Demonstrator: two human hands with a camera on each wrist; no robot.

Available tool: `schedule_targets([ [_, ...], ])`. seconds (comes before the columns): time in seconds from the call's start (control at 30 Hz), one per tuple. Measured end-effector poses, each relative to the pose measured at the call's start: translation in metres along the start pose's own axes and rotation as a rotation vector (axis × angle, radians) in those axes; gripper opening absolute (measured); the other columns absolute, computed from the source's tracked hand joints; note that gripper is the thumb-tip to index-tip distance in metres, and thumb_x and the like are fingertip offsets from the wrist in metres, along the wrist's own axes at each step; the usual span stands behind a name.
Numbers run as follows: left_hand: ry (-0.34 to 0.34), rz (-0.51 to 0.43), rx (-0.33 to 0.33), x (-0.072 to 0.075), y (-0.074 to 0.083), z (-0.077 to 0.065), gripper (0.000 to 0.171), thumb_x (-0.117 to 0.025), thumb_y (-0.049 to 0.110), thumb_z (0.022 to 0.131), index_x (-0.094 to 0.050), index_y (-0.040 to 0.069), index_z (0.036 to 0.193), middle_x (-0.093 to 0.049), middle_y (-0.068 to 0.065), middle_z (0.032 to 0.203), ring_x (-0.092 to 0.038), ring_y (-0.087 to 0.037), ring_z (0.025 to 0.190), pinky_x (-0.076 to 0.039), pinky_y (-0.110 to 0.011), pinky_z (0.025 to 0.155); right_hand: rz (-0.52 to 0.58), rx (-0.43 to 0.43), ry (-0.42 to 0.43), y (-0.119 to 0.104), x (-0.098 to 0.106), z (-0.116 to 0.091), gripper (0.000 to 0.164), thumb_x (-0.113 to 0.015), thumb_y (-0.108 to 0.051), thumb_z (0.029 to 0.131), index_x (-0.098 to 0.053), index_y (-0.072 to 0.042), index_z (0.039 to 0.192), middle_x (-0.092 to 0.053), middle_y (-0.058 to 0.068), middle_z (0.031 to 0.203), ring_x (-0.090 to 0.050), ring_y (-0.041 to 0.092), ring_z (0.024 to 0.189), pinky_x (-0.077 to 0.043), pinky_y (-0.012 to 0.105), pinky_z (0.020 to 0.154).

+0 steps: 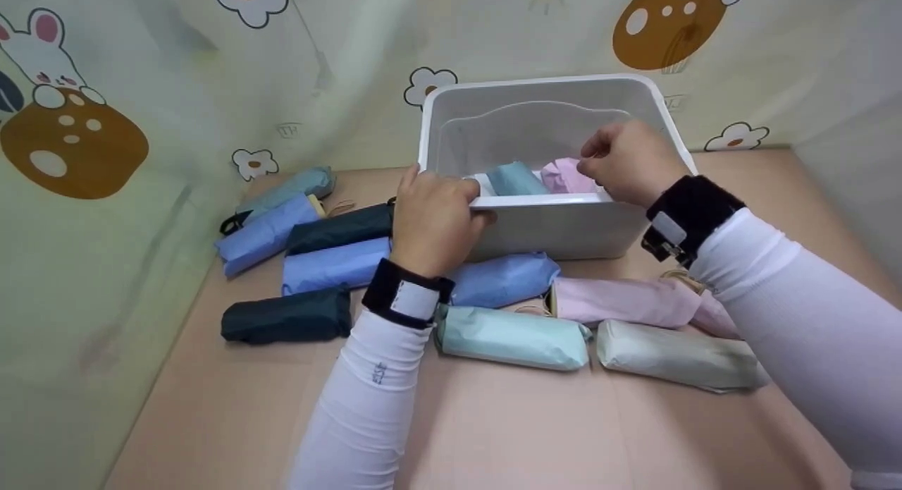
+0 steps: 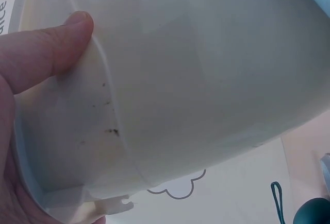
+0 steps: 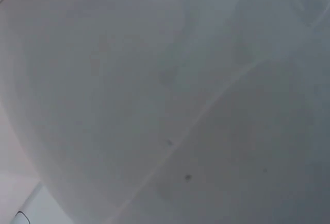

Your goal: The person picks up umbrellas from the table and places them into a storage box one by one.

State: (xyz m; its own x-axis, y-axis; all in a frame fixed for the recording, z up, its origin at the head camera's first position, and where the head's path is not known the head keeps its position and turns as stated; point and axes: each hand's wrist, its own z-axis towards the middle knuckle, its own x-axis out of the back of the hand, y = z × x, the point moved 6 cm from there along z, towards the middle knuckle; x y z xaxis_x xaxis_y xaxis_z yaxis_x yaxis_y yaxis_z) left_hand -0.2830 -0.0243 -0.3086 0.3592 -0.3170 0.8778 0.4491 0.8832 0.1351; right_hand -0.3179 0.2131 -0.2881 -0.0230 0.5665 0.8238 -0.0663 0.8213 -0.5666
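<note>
A white plastic bin (image 1: 550,229) stands towards the back of the table. My left hand (image 1: 437,222) grips its near rim, thumb pressed on the outer wall in the left wrist view. My right hand (image 1: 631,162) reaches over the bin's right side, fingers bent. Its fingertips are right at a pink folded umbrella (image 1: 564,176) inside; I cannot tell whether they pinch it. Beside that lies a teal folded umbrella (image 1: 518,178), its lower part hidden by the rim. The right wrist view holds only the bin's pale wall (image 3: 129,105), with the hand out of frame.
Several folded umbrellas lie left of the bin, among them a dark green one (image 1: 285,315) and a blue one (image 1: 268,233). In front are a blue (image 1: 504,280), a pink (image 1: 620,301), a mint (image 1: 514,337) and a grey-white one (image 1: 676,354). A patterned curtain (image 1: 352,53) hangs behind.
</note>
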Motion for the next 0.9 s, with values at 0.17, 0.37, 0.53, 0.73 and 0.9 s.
schedule_targets([
  [0.17,0.006,-0.014,0.003,-0.001,0.0,0.001,0.026,-0.084,0.038,0.086,-0.077,0.013,0.084,-0.08,-0.004,0.086,-0.07,-0.033,0.096,-0.036,-0.062,0.12,0.093,-0.008,0.076,0.002,0.007,-0.008,0.03,-0.065,-0.029,0.102,-0.074,-0.005,0.117,-0.072,0.016,0.11,-0.06,0.025,0.093,-0.049,0.025,0.072],
  [0.37,0.013,-0.023,0.009,-0.002,0.0,0.002,0.024,-0.084,0.036,0.087,-0.079,0.013,0.085,-0.08,-0.004,0.087,-0.071,-0.032,0.096,-0.036,-0.063,0.12,0.158,0.057,0.193,0.015,0.027,-0.029,0.028,-0.068,-0.032,0.101,-0.075,-0.007,0.112,-0.073,0.005,0.1,-0.06,0.013,0.085,-0.05,0.015,0.068],
  [0.53,0.021,-0.04,0.024,-0.002,0.0,0.004,0.022,-0.084,0.035,0.087,-0.08,0.014,0.086,-0.081,-0.003,0.088,-0.071,-0.031,0.096,-0.036,-0.062,0.121,0.188,0.073,0.256,0.032,0.045,-0.051,0.028,-0.07,-0.032,0.1,-0.076,-0.007,0.109,-0.069,-0.014,0.085,-0.06,0.005,0.075,-0.05,0.014,0.06],
  [0.73,0.011,-0.037,0.041,-0.003,-0.002,0.004,0.022,-0.083,0.035,0.088,-0.078,0.014,0.084,-0.08,-0.003,0.088,-0.07,-0.031,0.095,-0.035,-0.062,0.121,0.189,0.095,0.298,0.049,0.059,-0.075,0.025,-0.072,-0.028,0.099,-0.076,-0.006,0.108,-0.068,-0.021,0.08,-0.062,0.002,0.072,-0.047,0.014,0.061],
  [0.9,0.004,-0.044,0.051,-0.004,-0.002,0.004,0.021,-0.083,0.034,0.088,-0.078,0.014,0.085,-0.081,-0.003,0.088,-0.07,-0.03,0.097,-0.034,-0.062,0.122,0.242,0.181,0.312,0.059,0.06,-0.085,0.02,-0.073,-0.009,0.096,-0.072,0.003,0.111,-0.068,-0.026,0.086,-0.064,-0.004,0.075,-0.048,0.007,0.067],
])
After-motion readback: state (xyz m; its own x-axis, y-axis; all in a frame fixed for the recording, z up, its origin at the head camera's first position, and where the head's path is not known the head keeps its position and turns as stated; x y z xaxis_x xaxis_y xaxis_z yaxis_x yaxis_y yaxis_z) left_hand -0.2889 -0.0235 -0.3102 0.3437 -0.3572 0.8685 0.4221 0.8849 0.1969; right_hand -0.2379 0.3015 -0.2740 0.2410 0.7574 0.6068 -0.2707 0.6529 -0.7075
